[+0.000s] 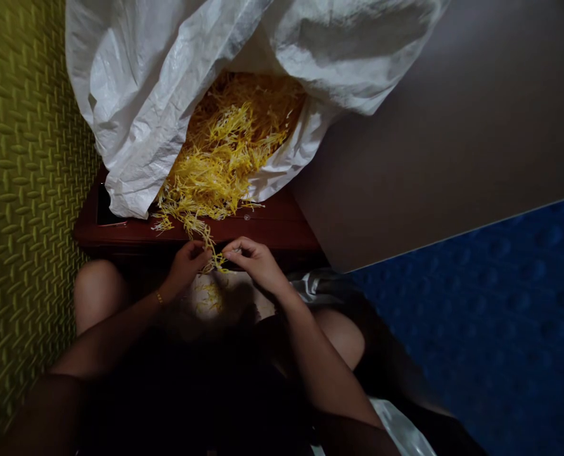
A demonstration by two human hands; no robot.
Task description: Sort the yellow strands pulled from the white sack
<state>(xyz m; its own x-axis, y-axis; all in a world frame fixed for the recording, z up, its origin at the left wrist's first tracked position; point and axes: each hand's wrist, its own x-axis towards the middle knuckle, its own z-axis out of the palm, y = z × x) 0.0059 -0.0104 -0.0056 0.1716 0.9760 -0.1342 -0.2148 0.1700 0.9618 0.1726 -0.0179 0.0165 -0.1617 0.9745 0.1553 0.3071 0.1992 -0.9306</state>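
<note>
Both hands meet at the near edge of a dark red table, around a trailing clump of thin yellow strands [220,258] with pale tips. My left hand [189,263] pinches the clump from the left, thumb and fingers closed. From the right, my right hand [251,254] is closed too, its fingertips on the strands. The clump hangs from a large heap of the same yellow strands [215,168], which spills out of a white woven sack [139,120]. What exactly lies between the fingertips is too small to make out.
The red table [282,221] carries the sack, and a dark flat object [108,206] lies partly under its left corner. Loose yellow bits [210,297] lie below my hands. A brown panel [434,145] stands right, blue matting [495,304] beyond it; yellow-green textured matting [25,190] is left.
</note>
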